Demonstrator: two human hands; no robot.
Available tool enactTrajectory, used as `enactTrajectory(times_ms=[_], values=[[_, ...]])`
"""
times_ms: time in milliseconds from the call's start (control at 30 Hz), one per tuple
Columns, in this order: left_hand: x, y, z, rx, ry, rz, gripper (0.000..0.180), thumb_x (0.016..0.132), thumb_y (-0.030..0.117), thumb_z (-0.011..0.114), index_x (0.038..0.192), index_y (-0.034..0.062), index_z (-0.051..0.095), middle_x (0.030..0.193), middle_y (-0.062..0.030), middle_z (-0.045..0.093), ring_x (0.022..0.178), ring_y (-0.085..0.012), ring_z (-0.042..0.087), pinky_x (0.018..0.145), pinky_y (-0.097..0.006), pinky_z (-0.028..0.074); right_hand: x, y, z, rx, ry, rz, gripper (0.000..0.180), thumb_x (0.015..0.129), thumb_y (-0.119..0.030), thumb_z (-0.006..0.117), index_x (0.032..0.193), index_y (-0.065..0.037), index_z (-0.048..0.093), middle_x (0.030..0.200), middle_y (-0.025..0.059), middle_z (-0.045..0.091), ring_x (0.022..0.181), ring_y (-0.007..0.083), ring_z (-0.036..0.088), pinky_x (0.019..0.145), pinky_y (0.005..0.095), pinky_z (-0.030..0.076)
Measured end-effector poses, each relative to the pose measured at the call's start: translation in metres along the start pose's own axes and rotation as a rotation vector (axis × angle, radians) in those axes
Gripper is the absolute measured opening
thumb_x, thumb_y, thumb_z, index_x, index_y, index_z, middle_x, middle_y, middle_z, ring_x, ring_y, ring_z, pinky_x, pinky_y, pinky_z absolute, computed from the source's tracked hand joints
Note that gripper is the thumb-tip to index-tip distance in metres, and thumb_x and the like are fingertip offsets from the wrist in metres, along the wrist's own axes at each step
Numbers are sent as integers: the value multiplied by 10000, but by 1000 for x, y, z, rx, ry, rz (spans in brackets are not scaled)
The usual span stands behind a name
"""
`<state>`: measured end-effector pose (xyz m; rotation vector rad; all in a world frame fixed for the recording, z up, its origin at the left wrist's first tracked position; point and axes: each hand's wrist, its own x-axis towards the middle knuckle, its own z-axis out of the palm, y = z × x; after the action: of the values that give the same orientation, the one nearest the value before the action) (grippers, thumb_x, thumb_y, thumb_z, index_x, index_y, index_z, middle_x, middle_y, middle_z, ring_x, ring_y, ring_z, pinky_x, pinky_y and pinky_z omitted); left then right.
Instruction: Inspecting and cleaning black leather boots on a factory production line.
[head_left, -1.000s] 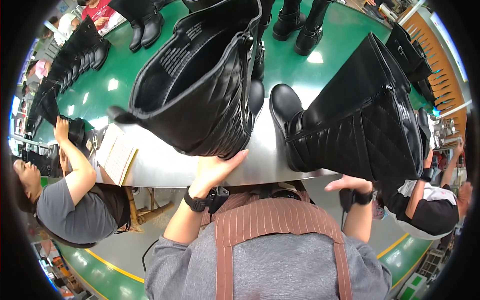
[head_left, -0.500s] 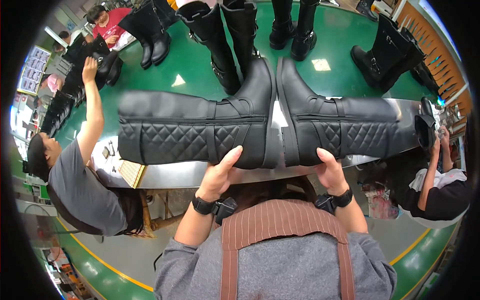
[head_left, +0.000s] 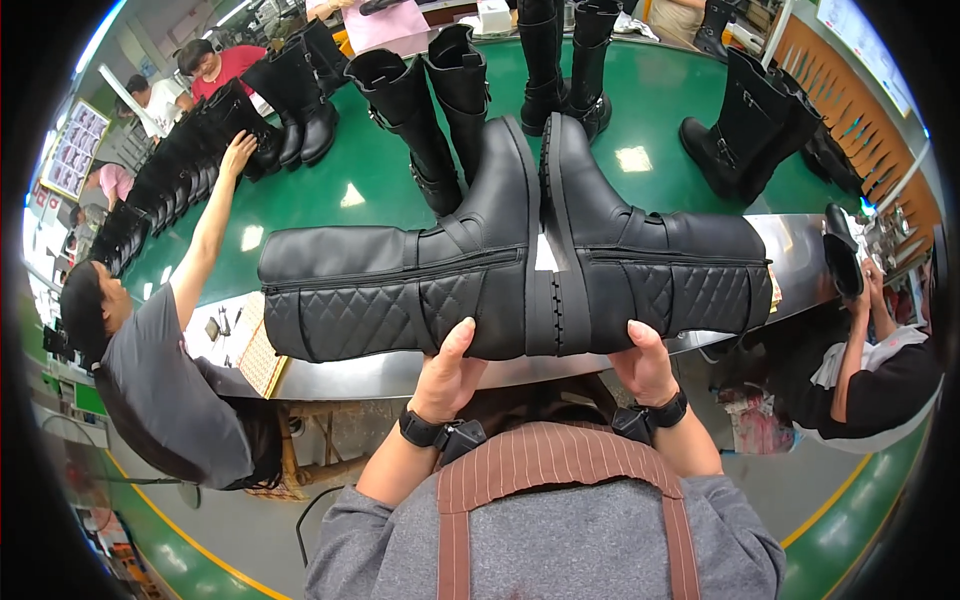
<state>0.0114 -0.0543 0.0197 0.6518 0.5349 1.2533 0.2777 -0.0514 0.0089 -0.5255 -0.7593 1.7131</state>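
Note:
Two tall black boots lie sideways in front of me, sole to sole, with quilted panels and side zippers facing up. My left hand [head_left: 452,375] grips the left boot [head_left: 400,260] near its heel, thumb on top and fingers hidden underneath. At the heel of the right boot [head_left: 660,265], my right hand [head_left: 643,365] holds on the same way. The left shaft points left and the right shaft points right. The soles touch or nearly touch at the heels and toes, with a light gap between them at mid-sole.
Below the boots runs a metal table edge [head_left: 370,378]. Beyond it, a green surface [head_left: 300,215] carries standing boots [head_left: 410,120] and more boots [head_left: 745,130]. A person [head_left: 180,370] at left reaches toward a boot row. Another person [head_left: 870,380] at right handles a black boot [head_left: 842,255].
The boots have come closer together at the soles and sit slightly lower in view, my hands moving with them. The person at left has shifted an arm toward the boot row.

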Motion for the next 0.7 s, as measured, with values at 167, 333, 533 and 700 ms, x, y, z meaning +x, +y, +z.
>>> enactTrajectory(times_ms=[167,333,533,700], values=[[-4,-3,-3,-19,-24,-23,499,947,345,574,1308,3,535,1316,-106,584,1236,-240,529,1082,-406,359,-1,3,-6,-6,0,-1,533,860,-277,576,1278,52,543,1296,129,597,1209,257,558,1066,386,390],[-6,-2,-10,53,-17,1,466,924,264,584,1295,-14,540,1324,-121,577,1240,-251,529,1092,-407,358,-11,2,-14,-19,43,-25,503,810,-48,623,1302,-4,532,1277,114,590,1180,239,563,1052,379,417],[2,5,21,328,1,171,350,846,51,669,1187,-11,620,1153,-66,635,1060,-180,576,968,-330,444,-4,4,-9,-201,20,-220,378,803,-52,665,1171,15,613,1153,50,637,1025,180,585,950,318,445],[16,7,52,1093,39,338,320,848,185,720,1114,14,669,1075,-94,680,970,-188,629,905,-315,480,1,-4,11,-564,124,-286,411,835,-139,727,1207,-1,619,1154,64,641,1028,160,588,948,289,451]])
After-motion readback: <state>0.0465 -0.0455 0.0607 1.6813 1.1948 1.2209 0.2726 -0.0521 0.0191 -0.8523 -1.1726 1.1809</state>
